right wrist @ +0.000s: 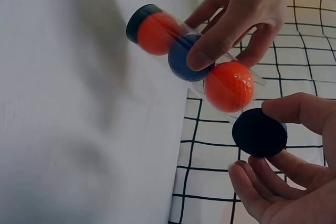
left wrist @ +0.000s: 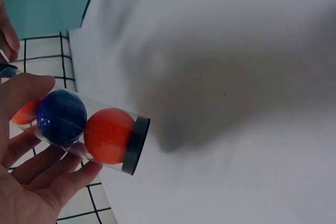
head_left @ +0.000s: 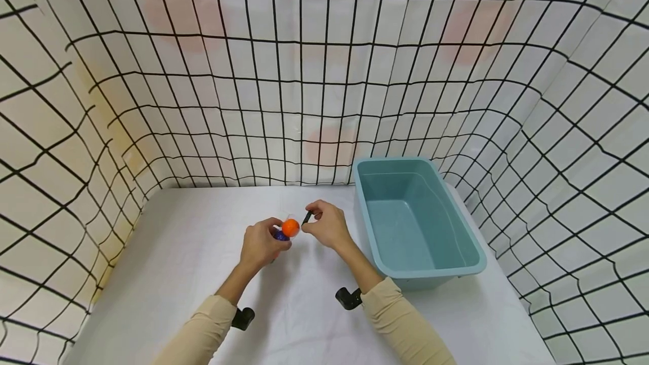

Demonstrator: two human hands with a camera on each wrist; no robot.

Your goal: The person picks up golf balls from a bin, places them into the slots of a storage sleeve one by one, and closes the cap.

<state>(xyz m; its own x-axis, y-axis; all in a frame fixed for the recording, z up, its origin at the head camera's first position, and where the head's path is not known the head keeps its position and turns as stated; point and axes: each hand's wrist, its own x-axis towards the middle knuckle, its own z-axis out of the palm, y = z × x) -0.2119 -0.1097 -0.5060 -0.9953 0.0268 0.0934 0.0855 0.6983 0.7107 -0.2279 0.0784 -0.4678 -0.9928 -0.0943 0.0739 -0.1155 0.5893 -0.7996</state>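
Observation:
My left hand grips a clear tube between thumb and fingers. Inside it sit three balls in a row: an orange ball at the end with a black cap, a blue ball in the middle, and another orange ball at the uncapped end. Close to that end, my right hand pinches a round black cap by its edge, its flat face showing in the right wrist view. The tube is tilted, held above the white tabletop.
To the right of my right hand stands a deep teal bin, nothing visible inside it. Black netting over white sheeting surrounds the table at the back and both sides. Dark camera mounts project from both wrists.

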